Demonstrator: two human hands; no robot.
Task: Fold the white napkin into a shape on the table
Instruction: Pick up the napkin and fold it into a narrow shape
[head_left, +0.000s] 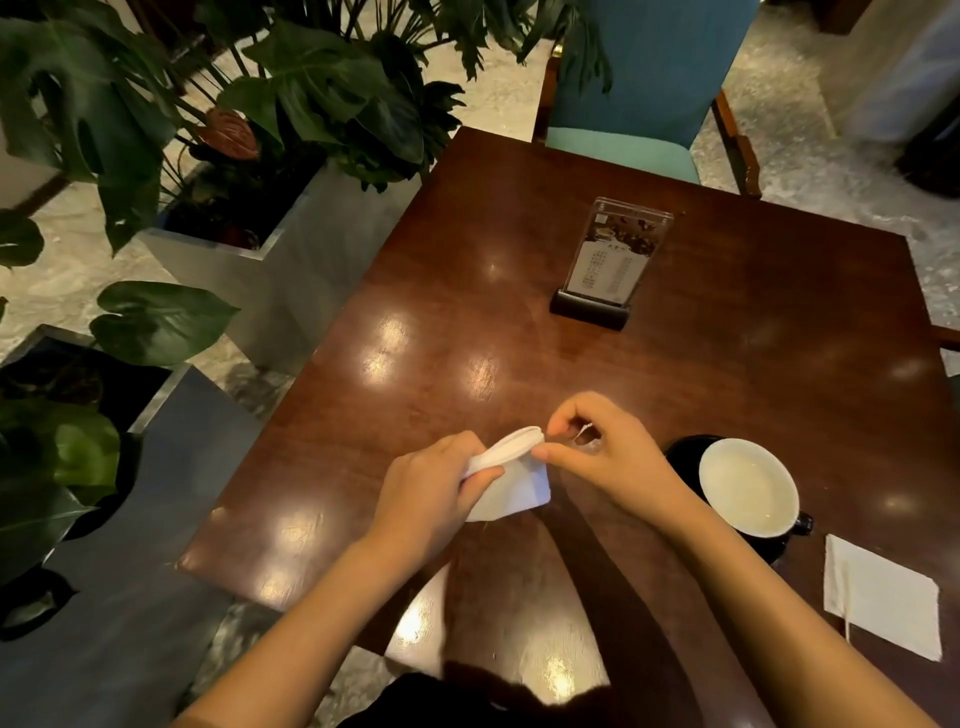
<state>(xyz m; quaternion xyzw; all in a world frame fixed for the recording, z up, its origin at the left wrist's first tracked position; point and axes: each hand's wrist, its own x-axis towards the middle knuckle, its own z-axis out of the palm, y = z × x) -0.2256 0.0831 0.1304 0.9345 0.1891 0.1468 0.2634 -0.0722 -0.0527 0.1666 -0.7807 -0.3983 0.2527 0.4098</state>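
Note:
A small folded white napkin (519, 486) is held just above the dark wooden table (727, 364), near its front edge. My left hand (431, 493) grips the napkin's left side, thumb on top. My right hand (602, 457) pinches the rolled upper right edge between thumb and fingertips. The napkin's top edge curls into a rounded fold, and its lower part hangs flat.
A black cup with pale liquid (748, 488) stands on a dark saucer right of my right hand. A second flat white napkin (883, 597) lies at the front right. An acrylic menu stand (608, 265) sits mid-table. Planters (249, 249) line the left; a teal chair (639, 88) faces me.

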